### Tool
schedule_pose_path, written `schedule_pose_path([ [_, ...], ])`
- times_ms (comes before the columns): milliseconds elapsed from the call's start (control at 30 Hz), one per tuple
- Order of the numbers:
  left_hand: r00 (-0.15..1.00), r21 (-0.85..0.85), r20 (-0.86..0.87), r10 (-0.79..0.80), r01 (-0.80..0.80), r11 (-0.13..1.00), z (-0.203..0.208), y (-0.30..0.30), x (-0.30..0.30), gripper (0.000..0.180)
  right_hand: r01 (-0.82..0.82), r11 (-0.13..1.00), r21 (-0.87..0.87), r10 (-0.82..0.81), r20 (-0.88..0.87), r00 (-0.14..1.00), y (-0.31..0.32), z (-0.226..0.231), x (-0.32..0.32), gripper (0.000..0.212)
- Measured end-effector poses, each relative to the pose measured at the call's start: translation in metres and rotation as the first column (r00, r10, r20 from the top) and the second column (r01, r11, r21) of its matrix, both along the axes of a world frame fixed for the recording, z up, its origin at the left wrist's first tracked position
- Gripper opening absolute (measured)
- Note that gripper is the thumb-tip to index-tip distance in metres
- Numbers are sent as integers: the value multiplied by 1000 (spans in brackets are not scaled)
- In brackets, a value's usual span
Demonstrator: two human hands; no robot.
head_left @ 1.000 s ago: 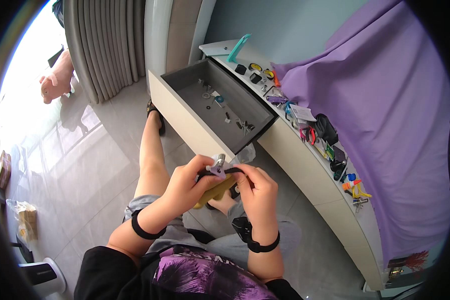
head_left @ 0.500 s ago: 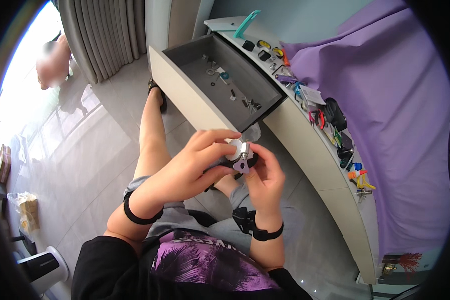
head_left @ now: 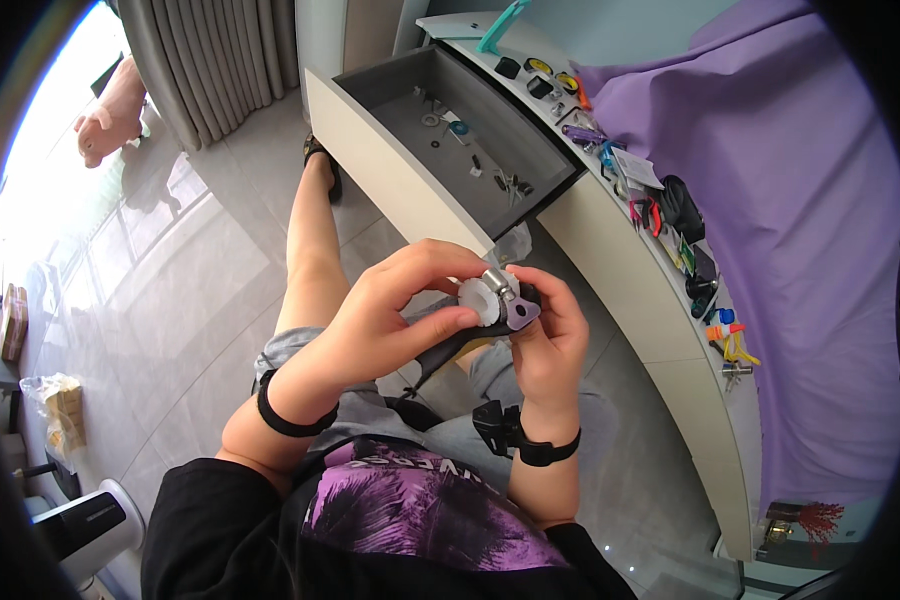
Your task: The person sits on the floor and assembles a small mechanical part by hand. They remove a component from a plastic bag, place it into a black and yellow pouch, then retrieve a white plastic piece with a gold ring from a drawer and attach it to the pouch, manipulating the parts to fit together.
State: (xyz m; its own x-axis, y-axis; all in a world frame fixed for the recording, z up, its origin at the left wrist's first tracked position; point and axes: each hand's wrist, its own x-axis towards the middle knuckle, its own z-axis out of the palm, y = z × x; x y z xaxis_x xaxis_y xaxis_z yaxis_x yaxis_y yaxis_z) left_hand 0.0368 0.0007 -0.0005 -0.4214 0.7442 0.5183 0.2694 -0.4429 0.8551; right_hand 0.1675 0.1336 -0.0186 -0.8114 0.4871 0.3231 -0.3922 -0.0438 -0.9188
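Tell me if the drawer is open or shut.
Open: the drawer stands pulled out from the cream cabinet, its grey inside and loose small parts in view.

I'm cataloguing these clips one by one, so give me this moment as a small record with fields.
left hand: fingers around the rim of a white scalloped disc
right hand: holding a black part
next to the disc: metal cylinder, purple tab
drawer: open, small loose parts inside
cabinet top: teal stand, red-handled pliers, other small items
beside cabinet top: draped purple cloth
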Motion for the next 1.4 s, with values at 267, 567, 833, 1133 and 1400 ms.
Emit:
schedule_pose_path([
  [267, 991, 9, 80, -105, 104, 995, 1, -2, 11, 54, -56, 994, -92, 59, 27, 998, -3, 8, 10, 20],
  [567, 926, 54, 284, -249, 243, 968, -3, 0, 17, 70, -90, 995, -48, 92, 38, 995, 0, 14, 23, 18],
  [833, 682, 178, 507, -528, 517, 838, -9, -7, 12, 84, 148, 989, 27, -149, 7, 989, 1, 14, 20, 22],
  [1133, 603, 25, 476, -640, 718, 696, -20, -2, 16, 76, 184, 908, 376, -198, -2, 980, -4, 18, 13, 20],
  [1400, 704, -50, 421, -572, 648, 760, -25, -5, 12, 52, 240, 763, 600, -361, 88, 928, -8, 14, 3, 11],
])
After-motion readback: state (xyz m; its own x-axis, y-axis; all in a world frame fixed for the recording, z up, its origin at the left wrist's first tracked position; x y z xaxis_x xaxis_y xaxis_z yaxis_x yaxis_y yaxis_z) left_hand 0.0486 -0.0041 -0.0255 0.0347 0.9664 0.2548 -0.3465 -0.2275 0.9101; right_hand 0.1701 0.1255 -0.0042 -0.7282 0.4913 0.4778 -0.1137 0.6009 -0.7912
